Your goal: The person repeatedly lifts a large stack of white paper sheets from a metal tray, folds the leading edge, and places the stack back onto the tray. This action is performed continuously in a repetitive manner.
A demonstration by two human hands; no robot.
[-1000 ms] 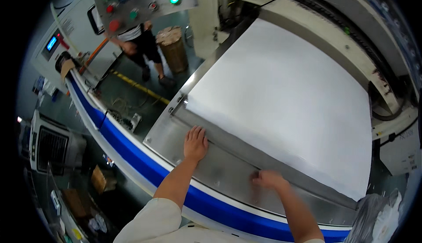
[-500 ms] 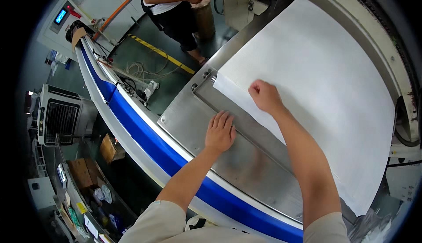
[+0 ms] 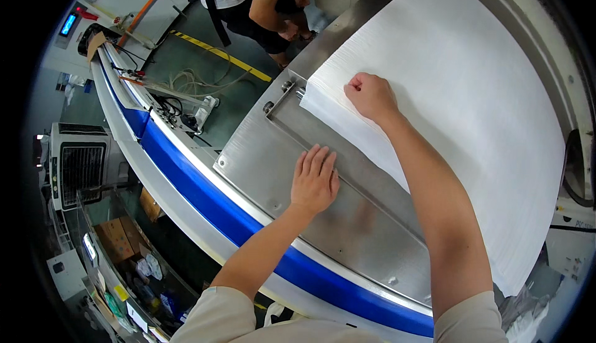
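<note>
A wide white sheet material point(image 3: 459, 88) lies over the steel table and curves away to the right. Fine ridges run along its left edge, which drops toward a metal bar; whether it is one layer or several I cannot tell. My right hand point(image 3: 372, 99) is closed in a fist on top of the sheet near that edge, with nothing showing in it. Flat on the bare steel plate point(image 3: 354, 237) rests my left hand point(image 3: 314, 179), fingers stretched, beside the long metal bar point(image 3: 363, 194) and apart from the sheet.
A blue and white rail point(image 3: 192, 185) runs along the table's near side. Across the aisle a person point(image 3: 248, 1) bends forward. At left are an air cooler point(image 3: 82, 166) and a cluttered bench with a cardboard box point(image 3: 115, 243). Clear plastic point(image 3: 521, 315) hangs at the lower right.
My right fist has slid slightly up and left on the sheet. My left hand stays on the plate with fingers a little more spread. The other person has bent lower, and the view has shifted.
</note>
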